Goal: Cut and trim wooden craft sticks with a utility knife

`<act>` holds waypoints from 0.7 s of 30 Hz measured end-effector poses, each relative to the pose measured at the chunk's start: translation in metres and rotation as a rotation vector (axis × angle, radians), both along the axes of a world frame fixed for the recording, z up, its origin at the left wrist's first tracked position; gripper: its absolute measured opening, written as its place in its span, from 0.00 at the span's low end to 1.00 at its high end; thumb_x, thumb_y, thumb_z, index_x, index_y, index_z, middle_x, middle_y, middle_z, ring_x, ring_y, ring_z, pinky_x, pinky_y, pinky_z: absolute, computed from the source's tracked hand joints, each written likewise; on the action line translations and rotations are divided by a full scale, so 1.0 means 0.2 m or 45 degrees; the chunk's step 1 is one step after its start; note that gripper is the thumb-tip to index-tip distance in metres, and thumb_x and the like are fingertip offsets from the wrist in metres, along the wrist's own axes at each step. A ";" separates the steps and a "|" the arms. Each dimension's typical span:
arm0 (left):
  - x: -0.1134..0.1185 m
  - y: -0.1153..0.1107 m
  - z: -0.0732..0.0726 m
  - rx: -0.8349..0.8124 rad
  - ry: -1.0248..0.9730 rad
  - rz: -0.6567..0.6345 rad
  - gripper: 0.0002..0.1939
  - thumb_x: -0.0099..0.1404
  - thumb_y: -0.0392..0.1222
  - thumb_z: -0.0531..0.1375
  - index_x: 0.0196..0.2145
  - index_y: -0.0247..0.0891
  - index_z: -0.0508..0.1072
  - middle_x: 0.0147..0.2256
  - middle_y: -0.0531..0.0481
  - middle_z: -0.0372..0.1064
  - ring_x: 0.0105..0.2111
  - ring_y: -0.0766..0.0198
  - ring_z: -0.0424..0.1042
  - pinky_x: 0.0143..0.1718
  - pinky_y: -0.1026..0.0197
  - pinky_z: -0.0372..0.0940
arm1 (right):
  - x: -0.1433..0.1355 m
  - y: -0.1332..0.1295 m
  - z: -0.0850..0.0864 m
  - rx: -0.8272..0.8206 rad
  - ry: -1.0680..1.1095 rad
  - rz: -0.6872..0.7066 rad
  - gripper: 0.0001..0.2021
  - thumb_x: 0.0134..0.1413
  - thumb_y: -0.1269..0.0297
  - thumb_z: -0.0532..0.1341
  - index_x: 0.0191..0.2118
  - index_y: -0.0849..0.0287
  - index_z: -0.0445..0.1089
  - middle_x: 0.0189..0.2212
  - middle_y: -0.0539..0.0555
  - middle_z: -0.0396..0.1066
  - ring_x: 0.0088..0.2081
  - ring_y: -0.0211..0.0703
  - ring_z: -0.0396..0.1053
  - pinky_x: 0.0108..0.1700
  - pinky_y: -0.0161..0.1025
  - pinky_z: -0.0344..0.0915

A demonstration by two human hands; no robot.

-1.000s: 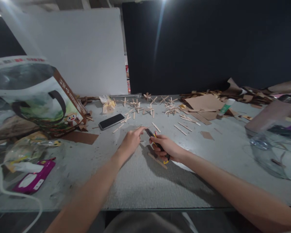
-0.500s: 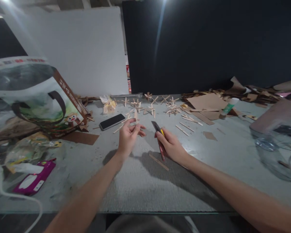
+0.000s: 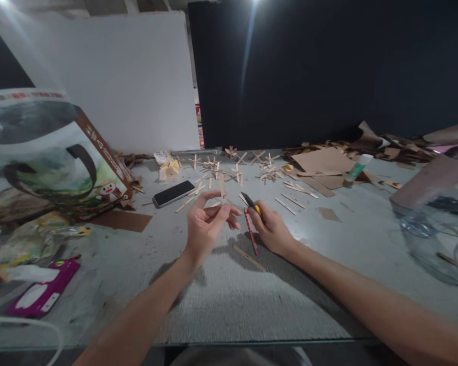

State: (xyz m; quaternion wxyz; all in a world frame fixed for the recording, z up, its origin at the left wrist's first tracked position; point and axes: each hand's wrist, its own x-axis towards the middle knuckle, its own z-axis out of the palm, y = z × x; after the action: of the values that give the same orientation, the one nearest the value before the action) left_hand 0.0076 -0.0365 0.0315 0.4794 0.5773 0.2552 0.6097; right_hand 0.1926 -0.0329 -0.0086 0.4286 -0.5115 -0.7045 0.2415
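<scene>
A slip of the utility knife point(image 3: 248, 200) gripped in the right hand point(image 3: 274, 230) could cut the left hand point(image 3: 203, 226), pinching a wooden stick point(image 3: 222, 185) nearby.

Dim overhead light, flare streaks, soft shadows

A pale, flat wooden stick point(image 3: 222, 186) rises nearly upright from the pinched thumb and fingers of the left hand point(image 3: 205, 223). A black-and-yellow cutter point(image 3: 249, 202) juts from the right hand point(image 3: 272, 229) — tip up and leftward — and a slim red rod point(image 3: 252, 233) slants below its fingers.
</scene>
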 end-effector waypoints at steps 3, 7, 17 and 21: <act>0.00 0.00 -0.01 -0.004 -0.004 -0.003 0.18 0.66 0.49 0.68 0.46 0.40 0.67 0.29 0.52 0.81 0.21 0.65 0.75 0.26 0.61 0.72 | 0.00 0.00 -0.01 -0.039 0.044 0.004 0.15 0.69 0.46 0.53 0.34 0.50 0.56 0.19 0.45 0.60 0.23 0.44 0.63 0.27 0.37 0.55; 0.00 0.00 -0.02 -0.002 -0.013 -0.023 0.17 0.66 0.49 0.67 0.46 0.40 0.66 0.30 0.51 0.81 0.21 0.65 0.75 0.26 0.60 0.72 | 0.00 0.00 -0.02 -0.041 0.040 0.022 0.15 0.69 0.47 0.52 0.34 0.50 0.56 0.19 0.46 0.60 0.23 0.44 0.63 0.28 0.37 0.56; 0.01 -0.01 -0.01 -0.011 0.005 -0.007 0.17 0.66 0.49 0.68 0.43 0.40 0.66 0.29 0.51 0.81 0.20 0.64 0.76 0.25 0.61 0.71 | 0.00 0.00 -0.01 -0.046 0.012 0.026 0.14 0.71 0.49 0.51 0.35 0.50 0.57 0.18 0.45 0.61 0.22 0.44 0.64 0.28 0.37 0.56; 0.01 0.01 -0.01 -0.060 0.144 0.096 0.20 0.66 0.51 0.67 0.48 0.38 0.67 0.30 0.49 0.81 0.22 0.64 0.77 0.27 0.61 0.73 | -0.01 -0.01 -0.01 -0.035 0.015 -0.029 0.12 0.70 0.49 0.51 0.39 0.50 0.60 0.18 0.44 0.61 0.22 0.44 0.64 0.28 0.37 0.55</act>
State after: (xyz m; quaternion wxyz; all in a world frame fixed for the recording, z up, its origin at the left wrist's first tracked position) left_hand 0.0104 -0.0350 0.0290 0.4543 0.5895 0.3177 0.5875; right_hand 0.1907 -0.0348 -0.0097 0.4285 -0.5237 -0.6928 0.2493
